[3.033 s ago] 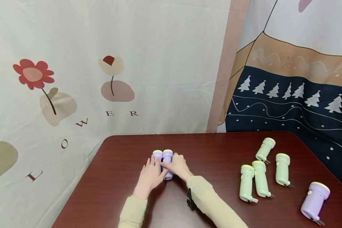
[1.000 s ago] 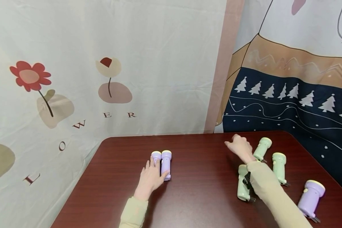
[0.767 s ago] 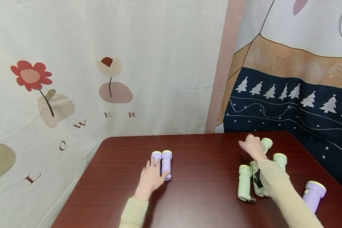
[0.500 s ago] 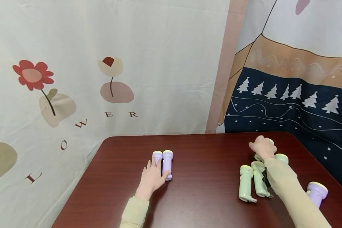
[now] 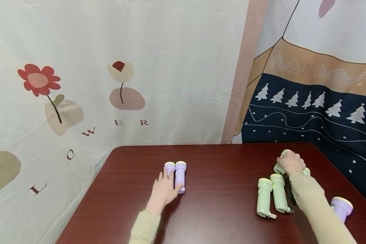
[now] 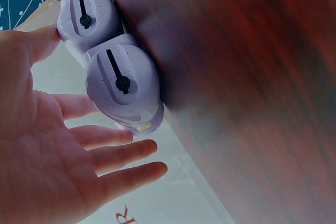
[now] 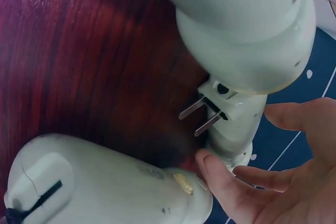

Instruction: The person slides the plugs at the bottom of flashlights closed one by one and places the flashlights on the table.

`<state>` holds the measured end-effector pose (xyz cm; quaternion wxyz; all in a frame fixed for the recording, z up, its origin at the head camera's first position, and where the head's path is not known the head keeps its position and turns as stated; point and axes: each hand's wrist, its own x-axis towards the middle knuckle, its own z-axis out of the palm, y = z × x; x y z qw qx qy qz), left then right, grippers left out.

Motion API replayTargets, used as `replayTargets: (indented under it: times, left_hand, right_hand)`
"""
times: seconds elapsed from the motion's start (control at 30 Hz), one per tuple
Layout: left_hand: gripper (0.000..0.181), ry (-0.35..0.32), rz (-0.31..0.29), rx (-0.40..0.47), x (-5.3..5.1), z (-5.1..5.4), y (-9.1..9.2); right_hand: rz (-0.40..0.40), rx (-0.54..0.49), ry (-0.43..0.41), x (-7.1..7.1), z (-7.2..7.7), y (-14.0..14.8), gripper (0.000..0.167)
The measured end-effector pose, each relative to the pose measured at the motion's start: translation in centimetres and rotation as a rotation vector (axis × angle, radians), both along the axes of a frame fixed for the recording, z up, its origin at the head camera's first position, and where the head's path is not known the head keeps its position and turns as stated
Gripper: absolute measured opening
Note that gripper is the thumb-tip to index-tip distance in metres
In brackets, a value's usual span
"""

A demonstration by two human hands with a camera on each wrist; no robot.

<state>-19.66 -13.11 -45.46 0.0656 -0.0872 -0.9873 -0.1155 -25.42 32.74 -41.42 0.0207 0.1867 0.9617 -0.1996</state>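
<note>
Two lilac plug-in flashlights [image 5: 180, 177] lie side by side at mid-table. My left hand [image 5: 163, 190] rests against them with straight, spread fingers, thumb at the right one; the left wrist view shows their rounded ends [image 6: 126, 69] beside the palm. On the right, my right hand [image 5: 291, 162] reaches over a pale green flashlight [image 5: 279, 168] at the back. In the right wrist view, its thumb and fingers [image 7: 223, 182] are spread around that flashlight [image 7: 239, 121], whose plug prongs stick out; no firm grip shows. The hand and sleeve partly hide another green flashlight [image 5: 306, 171].
Two more green flashlights [image 5: 264, 198] lie together in front of the right hand, prongs folded out. A larger lilac flashlight [image 5: 342, 207] sits near the right edge, partly behind the sleeve. The dark red table [image 5: 219, 203] meets printed curtains [image 5: 186, 84] behind.
My right hand has left the lilac pair and moved right to the back green flashlight. The left hand has stayed on the pair. The flashlights look unmoved.
</note>
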Motion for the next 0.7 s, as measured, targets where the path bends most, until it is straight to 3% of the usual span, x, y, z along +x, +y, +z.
replayTargets:
  times: [0.27, 0.7]
  left_hand:
    - [0.069, 0.004, -0.003, 0.000, 0.08, -0.01, 0.09]
    - [0.068, 0.020, -0.004, -0.003, 0.14, 0.02, 0.01]
  right_hand:
    - [-0.009, -0.029, 0.015, 0.13, -0.54, 0.22, 0.037]
    - [-0.046, -0.062, 0.008, -0.19, -0.80, 0.06, 0.049]
